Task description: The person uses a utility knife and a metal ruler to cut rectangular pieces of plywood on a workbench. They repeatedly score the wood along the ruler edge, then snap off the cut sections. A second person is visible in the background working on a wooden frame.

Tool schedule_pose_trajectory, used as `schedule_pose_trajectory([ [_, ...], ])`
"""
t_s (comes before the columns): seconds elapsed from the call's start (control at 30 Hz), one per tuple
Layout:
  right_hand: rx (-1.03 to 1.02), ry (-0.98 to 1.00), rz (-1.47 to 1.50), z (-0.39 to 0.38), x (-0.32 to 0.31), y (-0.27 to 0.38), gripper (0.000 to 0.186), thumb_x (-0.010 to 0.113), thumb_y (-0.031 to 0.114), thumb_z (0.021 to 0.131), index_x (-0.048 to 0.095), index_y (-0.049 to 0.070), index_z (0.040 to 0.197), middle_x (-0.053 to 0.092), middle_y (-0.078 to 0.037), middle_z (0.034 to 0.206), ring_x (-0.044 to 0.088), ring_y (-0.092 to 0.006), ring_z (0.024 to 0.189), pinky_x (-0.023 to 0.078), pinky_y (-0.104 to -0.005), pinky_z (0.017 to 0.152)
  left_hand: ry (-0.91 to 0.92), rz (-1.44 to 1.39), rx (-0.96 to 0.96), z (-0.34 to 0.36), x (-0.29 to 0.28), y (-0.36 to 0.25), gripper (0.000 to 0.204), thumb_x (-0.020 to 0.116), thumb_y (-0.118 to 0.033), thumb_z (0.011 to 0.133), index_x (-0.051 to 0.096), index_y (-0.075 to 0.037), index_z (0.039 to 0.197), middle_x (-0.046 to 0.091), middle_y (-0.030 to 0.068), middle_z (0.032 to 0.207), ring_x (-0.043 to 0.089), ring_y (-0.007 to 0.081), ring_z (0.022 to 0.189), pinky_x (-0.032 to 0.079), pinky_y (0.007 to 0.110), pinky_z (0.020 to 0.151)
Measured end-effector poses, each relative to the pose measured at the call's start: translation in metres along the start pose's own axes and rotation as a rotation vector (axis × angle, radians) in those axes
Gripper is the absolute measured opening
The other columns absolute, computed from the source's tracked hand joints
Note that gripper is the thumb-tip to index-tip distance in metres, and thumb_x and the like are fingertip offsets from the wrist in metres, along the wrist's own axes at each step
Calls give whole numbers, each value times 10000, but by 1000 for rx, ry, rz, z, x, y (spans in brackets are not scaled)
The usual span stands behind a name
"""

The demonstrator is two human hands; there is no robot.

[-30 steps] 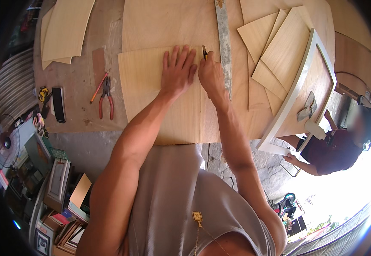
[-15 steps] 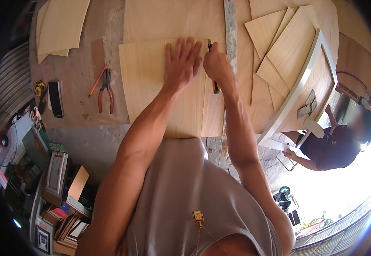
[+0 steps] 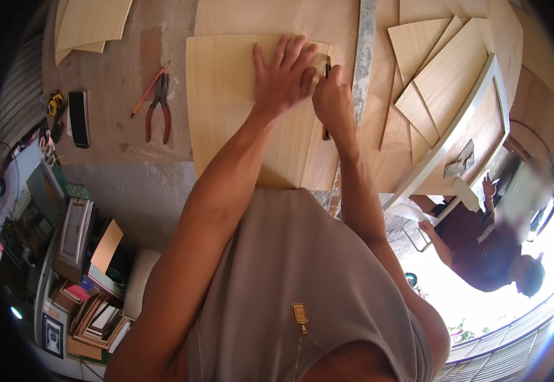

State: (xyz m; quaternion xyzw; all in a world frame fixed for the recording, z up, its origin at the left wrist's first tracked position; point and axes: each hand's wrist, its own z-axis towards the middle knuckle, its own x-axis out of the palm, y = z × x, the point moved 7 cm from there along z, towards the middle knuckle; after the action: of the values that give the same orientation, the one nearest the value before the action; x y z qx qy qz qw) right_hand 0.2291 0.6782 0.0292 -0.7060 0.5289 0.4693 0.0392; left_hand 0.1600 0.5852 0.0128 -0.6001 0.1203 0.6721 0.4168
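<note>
Fingers of the right hand (image 3: 335,99) are wrapped round a knife (image 3: 326,132), its blade end showing past the fist at twelve o'clock and its butt at six. At ten o'clock from that fist, the left hand (image 3: 284,77) is spread palm-down, grasping nothing, resting on a pale wood sheet (image 3: 226,95). The sheet lies on the counter (image 3: 114,130) in front of the person, reaching back to the shirt (image 3: 302,254).

The step in hand looks like cutting or scoring the sheet near its right side; whether the blade touches the wood is too small to tell. The next move probably calls for a steady pull toward six o'clock, with the left hand kept firm and its thumb clear of the blade.

Just off the fist at one o'clock lies a worn grey strip (image 3: 364,57). Farther out, at three o'clock, are loose sheets (image 3: 446,83), with a white frame (image 3: 465,114) beyond. At nine o'clock lie a pencil (image 3: 148,92) and pliers (image 3: 158,111), then a phone (image 3: 79,120) and a tape measure (image 3: 55,104). Between four and five, another person (image 3: 481,251) is near the frame.
</note>
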Motion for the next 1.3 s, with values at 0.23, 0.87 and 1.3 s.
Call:
schedule_pose_trajectory([
  [0.23, -17, 28, -49, -37, 10, -11, 180, 446, 82, 925, 393, -64, 1014, 609, -392, 805, 620, -557, 774, 509, -603, 685, 22, 26, -13, -2, 1, -2, 412, 546, -369, 926, 568, -255, 1321, 500, -41, 1410, 432, 207, 1340, 243, 714, 1021],
  [0.87, 51, 47, -10, -129, 53, -58, 171, 431, 132, 950, 376, -16, 1015, 607, -356, 730, 597, -554, 711, 464, -624, 631, 83, -48, 37, -2, -4, -7, 784, 688, -540, 798, 471, -103, 1411, 376, 139, 1505, 290, 343, 1426, 153, 684, 1117],
  [1.3, -70, -107, 68, -132, 59, -70, 195, 469, 183, 970, 449, -10, 995, 601, -374, 772, 584, -567, 777, 450, -635, 685, 24, -185, 87, -33, -2, -34, 635, 731, -469, 780, 598, -142, 1307, 439, 139, 1460, 344, 340, 1390, 167, 659, 1123],
])
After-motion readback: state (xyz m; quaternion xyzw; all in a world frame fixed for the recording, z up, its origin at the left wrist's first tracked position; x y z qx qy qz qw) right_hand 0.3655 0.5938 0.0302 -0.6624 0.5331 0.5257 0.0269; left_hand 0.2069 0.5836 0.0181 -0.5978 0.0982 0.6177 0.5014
